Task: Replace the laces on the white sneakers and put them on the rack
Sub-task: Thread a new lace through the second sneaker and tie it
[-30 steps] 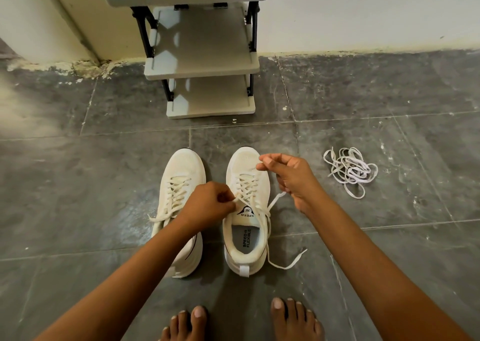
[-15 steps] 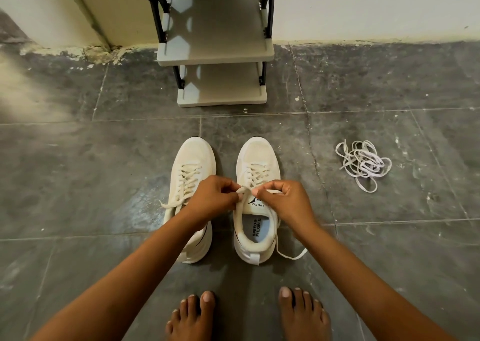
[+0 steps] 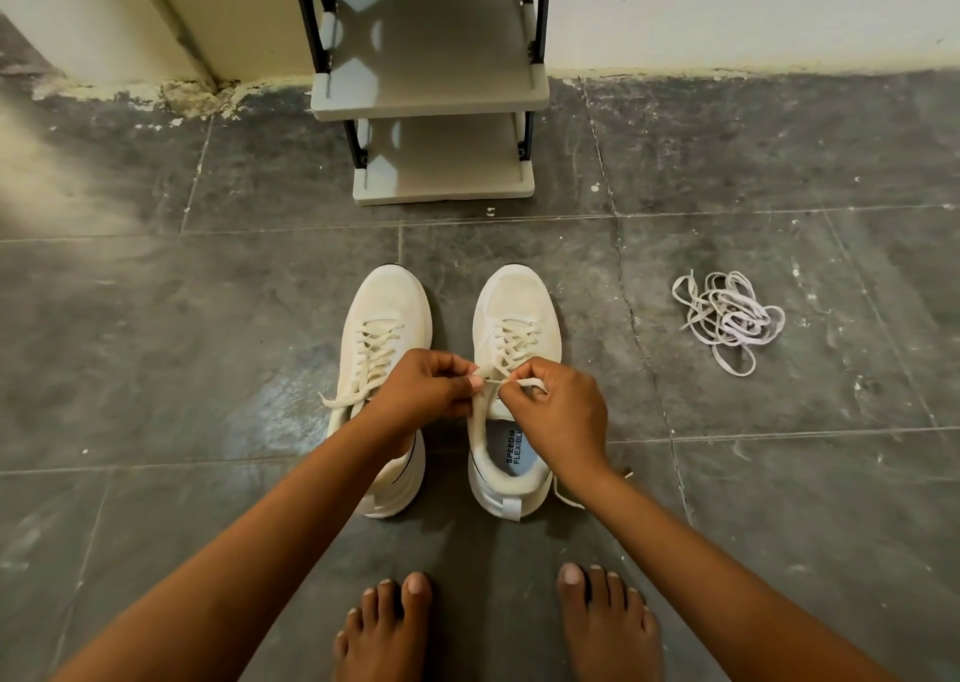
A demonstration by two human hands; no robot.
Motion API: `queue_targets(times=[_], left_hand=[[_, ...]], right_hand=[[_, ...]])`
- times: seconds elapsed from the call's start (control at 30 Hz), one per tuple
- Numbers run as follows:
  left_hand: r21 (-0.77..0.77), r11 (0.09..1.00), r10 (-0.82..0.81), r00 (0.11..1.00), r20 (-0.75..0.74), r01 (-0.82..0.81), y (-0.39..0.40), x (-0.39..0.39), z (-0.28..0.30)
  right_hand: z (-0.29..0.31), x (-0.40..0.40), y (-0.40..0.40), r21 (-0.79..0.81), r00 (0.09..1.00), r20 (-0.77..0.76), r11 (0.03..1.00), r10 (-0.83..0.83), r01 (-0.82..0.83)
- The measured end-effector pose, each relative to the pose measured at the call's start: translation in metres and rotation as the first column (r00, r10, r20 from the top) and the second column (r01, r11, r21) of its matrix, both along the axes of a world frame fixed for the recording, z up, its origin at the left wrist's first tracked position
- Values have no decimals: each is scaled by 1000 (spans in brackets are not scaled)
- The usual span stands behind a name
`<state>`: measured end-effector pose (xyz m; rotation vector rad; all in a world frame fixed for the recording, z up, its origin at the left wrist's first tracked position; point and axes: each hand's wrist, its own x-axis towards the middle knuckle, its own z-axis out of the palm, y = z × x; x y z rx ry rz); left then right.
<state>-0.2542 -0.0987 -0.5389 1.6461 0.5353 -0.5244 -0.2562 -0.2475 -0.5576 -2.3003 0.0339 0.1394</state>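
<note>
Left hand: the left hand point(image 3: 423, 385) has its fingers curled, pinching the cream flat lace point(image 3: 514, 349) of the right-side sneaker between thumb and fingertip, above the tongue.
Right hand: the right hand point(image 3: 558, 411) has its fingers curled and pinches the same lace; a short lace end sticks out over its knuckles. The 2 hands nearly touch at the pinch point.
Right-side sneaker: the white low-top fabric sneaker point(image 3: 517, 318) stands upright on the floor, toe toward the rack. Cream lace crosses the upper eyelets. The pale blue insole shows the print "SPEED & FLEXIBLE". A loose lace end lies on the floor just beside the heel, partly hidden by the right forearm.
Left-side sneaker: the matching white sneaker point(image 3: 387, 312) stands just beside the first, parallel, not touching it. It is laced in cream, with 1 loose end trailing off its left side. The left forearm covers its heel area.
Spare laces: a tangled bundle of white flat laces point(image 3: 730, 315) lies on the floor, well apart to the right of the sneakers.
Rack: a grey tiered shelf rack with black posts point(image 3: 441, 97) stands against the wall beyond the sneakers.
Floor: dark grey stone tiles point(image 3: 208, 343) with pale scuffs.
Feet: 2 bare feet point(image 3: 387, 629) stand near the heels of the sneakers.
</note>
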Motion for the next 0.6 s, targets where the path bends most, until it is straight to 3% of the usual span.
queue_targets(times=[0.3,0.6], left_hand=[[41,999,-14,1000,6,14,0,0,-2],[90,996,-16,998,56,11,-2,-3,0]], right_hand=[[-1,-4,5,-25,998,68,1000,2,0],[-1,0,1,-42,997,36,997,65,-63]])
